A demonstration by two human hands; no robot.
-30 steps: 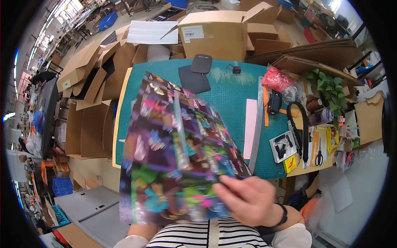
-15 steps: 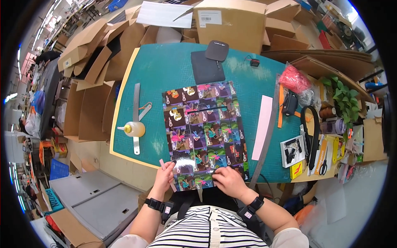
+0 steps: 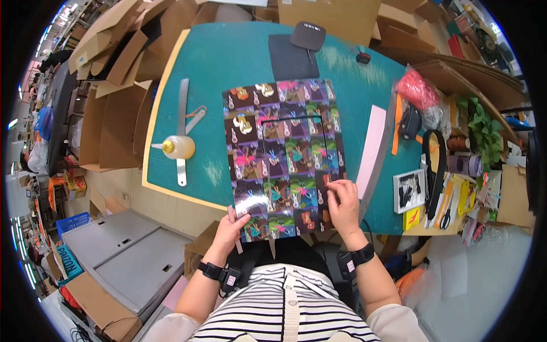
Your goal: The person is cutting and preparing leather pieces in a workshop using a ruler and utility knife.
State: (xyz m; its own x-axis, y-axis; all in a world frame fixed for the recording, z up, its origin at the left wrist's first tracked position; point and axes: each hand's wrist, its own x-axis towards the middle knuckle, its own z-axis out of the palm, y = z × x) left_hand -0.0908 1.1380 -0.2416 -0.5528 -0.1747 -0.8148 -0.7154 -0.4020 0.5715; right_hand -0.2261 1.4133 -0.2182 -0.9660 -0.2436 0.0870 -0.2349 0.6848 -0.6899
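A glossy dark sheet with a colourful cartoon print lies on the green cutting mat, its lower edge at the near side of the table. A thin black outline of a rectangle shows on its face. At the sheet's lower left corner my left hand is closed on a narrow pink strip, its thumb over the sheet's edge. Over the sheet's right side is my right hand, its fingers bent and slightly apart, the fingertips at the printed surface.
Left on the mat, a yellow-capped squeeze bottle lies over a steel ruler. A black square pad sits beyond the sheet. To the right are a pink panel, a long metal ruler, a white box of small black parts and scissors.
My right hand has left the sheet's lower edge and moved up to its right side. The left hand stays at the lower left corner with the pink strip. The whole view has shifted.
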